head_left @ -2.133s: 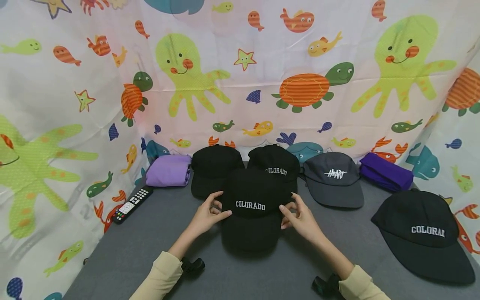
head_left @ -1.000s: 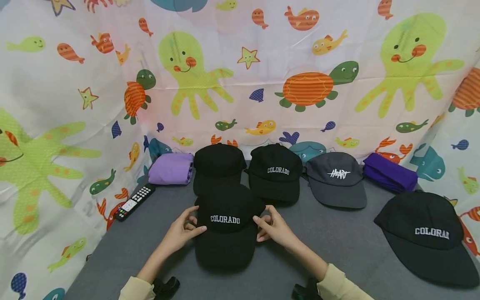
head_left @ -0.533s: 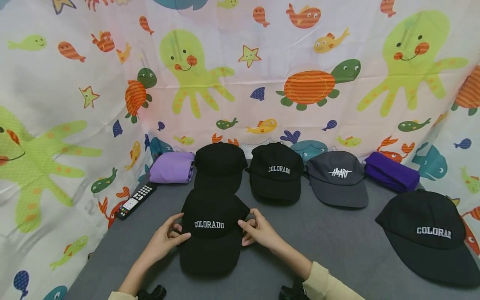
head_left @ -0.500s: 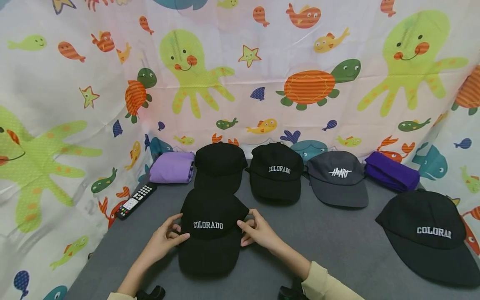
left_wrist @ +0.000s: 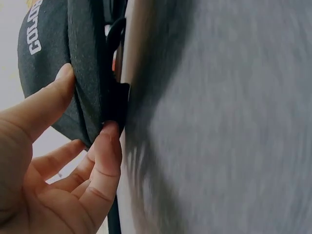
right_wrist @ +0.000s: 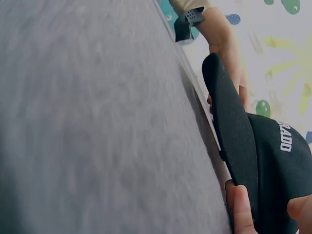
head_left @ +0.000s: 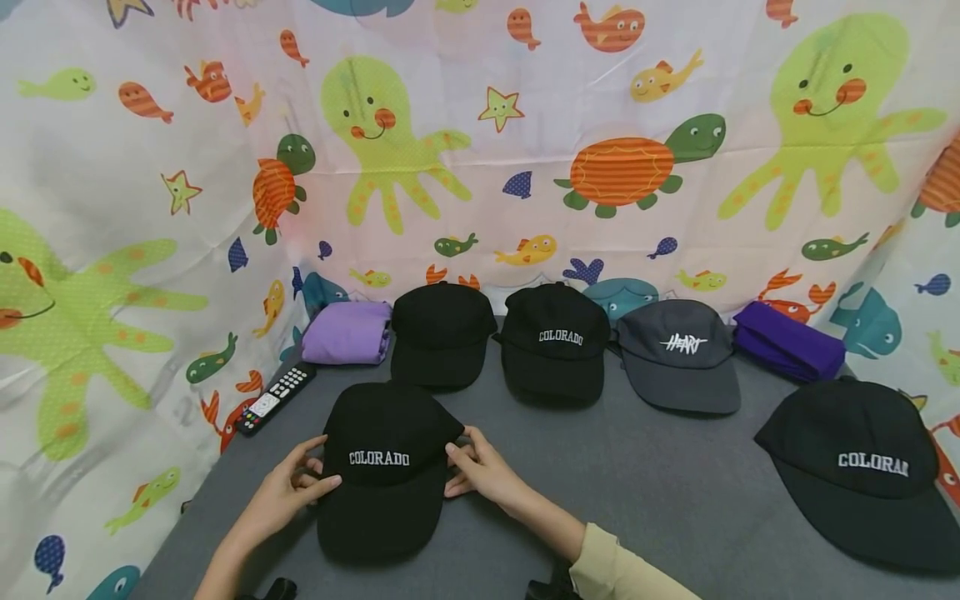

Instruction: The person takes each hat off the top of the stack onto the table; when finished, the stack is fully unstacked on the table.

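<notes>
A black baseball cap (head_left: 381,479) with white COLORADO lettering is held between both hands, its brim toward the person. The left hand (head_left: 288,487) pinches its left edge, thumb on the front and fingers behind. On the other side the right hand (head_left: 483,468) grips the right edge the same way. In the left wrist view the left thumb and fingers (left_wrist: 105,151) are pressed on the cap's edge by the brim. Seen from the right wrist, the cap (right_wrist: 239,141) is just above or touching the grey surface; I cannot tell which.
Behind stand a plain black cap (head_left: 441,337), another COLORADO cap (head_left: 553,346) and a grey HEART cap (head_left: 678,358). A lilac folded cloth (head_left: 347,333) and a remote control (head_left: 276,398) lie left. A purple folded cloth (head_left: 789,342) and a further black cap (head_left: 855,475) are right.
Both hands have carried the COLORADO cap left and toward the person, away from the row of caps. The plain black cap and the COLORADO cap behind are now uncovered.
</notes>
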Motion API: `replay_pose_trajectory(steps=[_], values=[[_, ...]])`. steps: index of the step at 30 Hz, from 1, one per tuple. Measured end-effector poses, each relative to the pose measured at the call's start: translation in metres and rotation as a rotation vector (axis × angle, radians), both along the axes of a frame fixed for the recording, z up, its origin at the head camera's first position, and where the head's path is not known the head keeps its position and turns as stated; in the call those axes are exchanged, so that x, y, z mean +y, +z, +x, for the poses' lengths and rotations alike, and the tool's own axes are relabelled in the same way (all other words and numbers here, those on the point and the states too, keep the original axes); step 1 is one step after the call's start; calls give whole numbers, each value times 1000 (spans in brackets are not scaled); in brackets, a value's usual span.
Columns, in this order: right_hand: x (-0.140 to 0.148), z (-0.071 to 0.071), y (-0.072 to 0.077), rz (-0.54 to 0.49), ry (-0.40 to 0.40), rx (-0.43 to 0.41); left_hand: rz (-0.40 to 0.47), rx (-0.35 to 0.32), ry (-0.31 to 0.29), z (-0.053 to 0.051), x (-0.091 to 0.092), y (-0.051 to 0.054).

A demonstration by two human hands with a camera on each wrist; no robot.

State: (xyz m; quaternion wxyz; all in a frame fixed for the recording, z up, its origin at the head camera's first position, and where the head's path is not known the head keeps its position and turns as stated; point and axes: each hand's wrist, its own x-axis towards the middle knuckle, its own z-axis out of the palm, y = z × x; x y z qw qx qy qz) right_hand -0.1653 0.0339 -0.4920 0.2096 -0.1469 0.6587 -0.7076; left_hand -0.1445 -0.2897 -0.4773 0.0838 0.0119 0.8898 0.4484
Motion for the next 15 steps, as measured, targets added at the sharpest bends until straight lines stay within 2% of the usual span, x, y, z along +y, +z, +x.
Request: replay_pose_trajectory(steps=[6, 10, 15], values=[[-17, 5, -1, 14, 9, -9, -26, -12, 11, 3, -19, -1], [-28, 10, -3, 24, 23, -18, -54, 3, 31, 4, -31, -1], [-38, 12, -5, -16, 103, 1, -85, 6, 58, 4, -45, -3]])
